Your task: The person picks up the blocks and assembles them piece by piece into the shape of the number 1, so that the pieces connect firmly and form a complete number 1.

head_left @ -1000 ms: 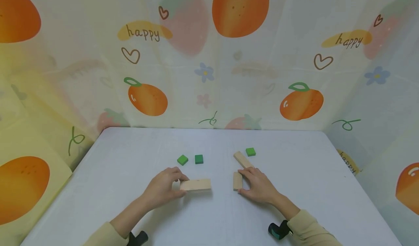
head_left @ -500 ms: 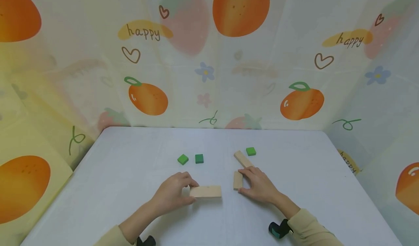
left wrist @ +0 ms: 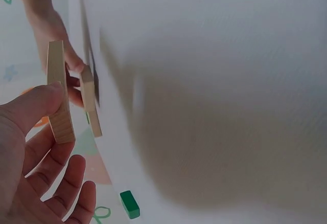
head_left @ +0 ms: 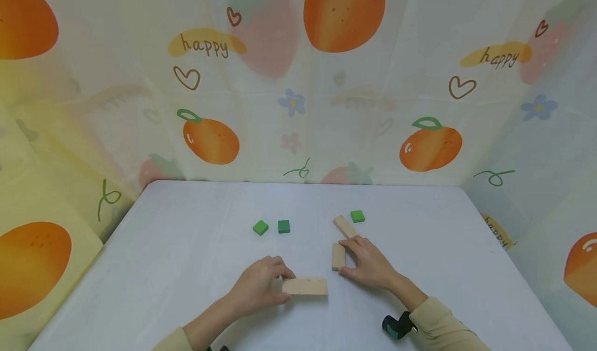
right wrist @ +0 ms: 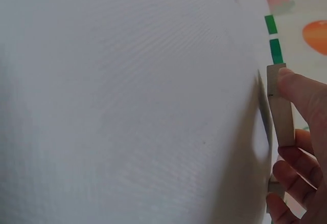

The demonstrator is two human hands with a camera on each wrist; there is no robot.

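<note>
- The long wooden block point(head_left: 304, 286) lies flat on the white worktop point(head_left: 163, 257), its left end pinched by the left hand point(head_left: 256, 289): thumb on the near side, fingers curled over the far edge, so this grip is grasping the block.
- In the left wrist view the same block point(left wrist: 59, 93) sits under the thumb, with the fingers below it loosely spread.
- Just right of and beyond that grip, the right hand point(head_left: 368, 263) rests against a short wooden block point(head_left: 338, 256). Its fingers curl round the block's right side, so I read this grip as holding it.
- A third wooden block point(head_left: 346, 227) lies slanted just beyond the right hand's fingertips, touching or nearly touching them.
- To do this step well, I would keep the long block flat against the worktop, guide it with a steady pinch at the end, and bring its free right end square to the short block without knocking it.
- Farther out from the left grip lie two green cubes point(head_left: 271, 227); a third green cube point(head_left: 357, 216) sits beyond the right grip.
- Hard to make out: whether the right thumb presses the short block, since the hand hides its right side.
- The right wrist view shows mostly worktop, with block edges cut off at the frame's right.
</note>
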